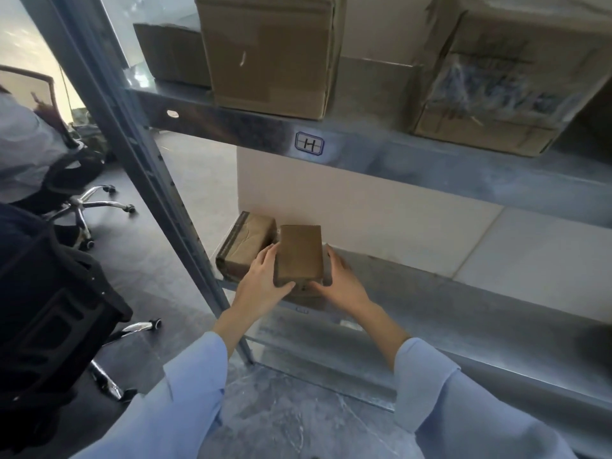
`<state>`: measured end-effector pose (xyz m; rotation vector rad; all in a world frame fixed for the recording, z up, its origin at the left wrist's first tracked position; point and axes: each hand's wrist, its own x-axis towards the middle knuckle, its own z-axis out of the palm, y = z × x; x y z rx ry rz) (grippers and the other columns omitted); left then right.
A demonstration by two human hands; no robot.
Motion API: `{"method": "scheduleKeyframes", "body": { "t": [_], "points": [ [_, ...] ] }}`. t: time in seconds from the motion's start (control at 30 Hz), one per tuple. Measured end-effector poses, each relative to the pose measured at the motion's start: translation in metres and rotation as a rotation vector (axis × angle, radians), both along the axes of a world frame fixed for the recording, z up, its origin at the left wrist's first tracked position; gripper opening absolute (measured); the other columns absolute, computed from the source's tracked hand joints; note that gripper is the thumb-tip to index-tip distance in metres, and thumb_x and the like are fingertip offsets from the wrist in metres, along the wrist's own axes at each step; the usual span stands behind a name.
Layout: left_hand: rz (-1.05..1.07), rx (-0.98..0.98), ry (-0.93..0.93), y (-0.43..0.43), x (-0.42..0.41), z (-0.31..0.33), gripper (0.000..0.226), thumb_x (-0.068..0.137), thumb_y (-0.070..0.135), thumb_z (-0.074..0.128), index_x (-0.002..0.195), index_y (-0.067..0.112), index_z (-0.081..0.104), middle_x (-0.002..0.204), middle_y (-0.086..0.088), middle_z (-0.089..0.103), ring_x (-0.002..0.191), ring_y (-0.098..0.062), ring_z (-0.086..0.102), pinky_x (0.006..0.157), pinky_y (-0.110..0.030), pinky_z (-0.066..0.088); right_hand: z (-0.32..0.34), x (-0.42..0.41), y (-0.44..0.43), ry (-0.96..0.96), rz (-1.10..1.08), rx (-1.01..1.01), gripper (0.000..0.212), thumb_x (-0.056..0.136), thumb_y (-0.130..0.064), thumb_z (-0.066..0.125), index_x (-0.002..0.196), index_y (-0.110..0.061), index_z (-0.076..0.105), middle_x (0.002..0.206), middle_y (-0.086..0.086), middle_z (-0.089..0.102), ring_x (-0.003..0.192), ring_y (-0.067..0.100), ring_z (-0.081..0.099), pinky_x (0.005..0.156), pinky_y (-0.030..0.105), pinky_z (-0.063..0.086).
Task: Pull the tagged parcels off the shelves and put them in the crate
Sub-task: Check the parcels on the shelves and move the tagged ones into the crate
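The metal shelf [414, 293] carries a taped parcel [246, 248] just left of the fingers. Between them stands a small cardboard parcel [299, 253], clamped on its long sides by the left hand [261, 283] and right hand [341, 281], thumbs at its near end. It looks stiff and light; side grip suits it.
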<state>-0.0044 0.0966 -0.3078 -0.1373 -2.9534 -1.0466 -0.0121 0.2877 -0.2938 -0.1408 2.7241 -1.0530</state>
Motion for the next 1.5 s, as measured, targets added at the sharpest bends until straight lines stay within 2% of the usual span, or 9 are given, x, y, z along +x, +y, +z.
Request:
{"method": "scheduleKeyframes", "body": {
  "t": [0.17,0.37,0.7,0.83,0.9,1.1,1.23,1.33,1.5],
  "points": [
    [-0.002,0.145,-0.102,0.005,-0.011,-0.001,0.088,0.081,0.027,0.077,0.151,0.021,0.023,0.142,-0.001,0.050,0.127,-0.021,0.050,0.106,-0.040,0.043,-0.004,-0.007,-0.002,-0.032,0.016,-0.120,0.092,0.084,-0.041,0.073,0.154,-0.022,0.016,0.155,0.001,0.034,0.138,0.023,0.038,0.103,0.035,0.038],
    [0.021,0.248,-0.078,0.012,-0.009,-0.001,0.088,0.078,0.022,0.080,0.150,0.020,0.027,0.134,0.001,0.055,0.121,-0.019,0.053,0.104,-0.034,0.043,-0.004,-0.006,0.003,-0.015,0.004,-0.184,0.093,0.082,-0.040,0.075,0.154,-0.020,0.020,0.151,-0.001,0.040,0.126,0.021,0.050,0.098,0.034,0.045],
    [0.021,0.426,-0.083,0.023,-0.005,0.029,0.096,0.077,0.021,0.082,0.152,0.024,0.024,0.140,0.003,0.035,0.123,-0.017,0.049,0.105,-0.038,0.043,0.015,0.005,0.018,-0.005,-0.077,-0.325,0.120,0.071,-0.044,0.084,0.155,-0.027,0.000,0.144,0.006,0.030,0.125,0.022,0.046,0.108,0.040,0.042],
    [0.019,0.458,-0.113,0.023,-0.002,0.036,0.093,0.077,0.023,0.081,0.152,0.027,0.026,0.131,0.000,0.032,0.120,-0.020,0.050,0.109,-0.040,0.041,0.028,0.010,0.019,-0.010,-0.059,-0.367,0.111,0.074,-0.035,0.083,0.155,-0.028,0.008,0.125,0.003,0.032,0.111,0.019,0.052,0.102,0.036,0.046],
    [0.011,0.475,-0.126,0.020,0.000,0.039,0.088,0.077,0.026,0.081,0.149,0.028,0.030,0.131,-0.001,0.033,0.121,-0.022,0.051,0.109,-0.044,0.042,0.033,0.012,0.019,-0.004,-0.065,-0.380,0.104,0.076,-0.032,0.082,0.154,-0.025,0.014,0.126,0.003,0.032,0.107,0.015,0.051,0.100,0.032,0.046],
    [0.009,0.492,-0.137,0.015,0.009,0.049,0.077,0.074,0.050,0.077,0.138,0.036,0.036,0.134,0.010,0.042,0.128,-0.019,0.045,0.110,-0.046,0.039,0.042,0.020,0.018,0.005,-0.099,-0.440,0.089,0.074,-0.044,0.081,0.138,-0.026,0.023,0.138,0.002,0.039,0.123,0.020,0.049,0.102,0.033,0.045],
    [0.014,0.490,-0.117,0.013,0.014,0.054,0.058,0.081,0.040,0.076,0.127,0.033,0.042,0.119,0.020,0.052,0.120,-0.010,0.051,0.107,-0.034,0.040,0.050,0.025,0.017,0.002,-0.130,-0.483,0.075,0.080,-0.032,0.079,0.127,-0.019,0.023,0.127,-0.003,0.042,0.117,0.017,0.051,0.097,0.026,0.047],
    [0.031,0.528,-0.115,0.014,0.017,0.060,0.057,0.080,0.032,0.079,0.124,0.022,0.044,0.120,0.011,0.056,0.116,-0.014,0.055,0.100,-0.029,0.044,0.055,0.026,0.014,0.031,-0.178,-0.486,0.071,0.080,-0.027,0.080,0.123,-0.015,0.025,0.125,-0.003,0.044,0.114,0.017,0.054,0.090,0.021,0.048],
    [-0.015,0.535,-0.062,0.016,0.020,0.069,0.076,0.077,0.026,0.081,0.139,0.020,0.038,0.132,0.004,0.053,0.120,-0.016,0.055,0.095,-0.022,0.048,0.056,0.032,0.013,0.086,-0.199,-0.471,0.108,0.067,-0.036,0.088,0.147,-0.019,0.017,0.135,0.004,0.041,0.120,0.021,0.053,0.101,0.035,0.049]
  ]
}}
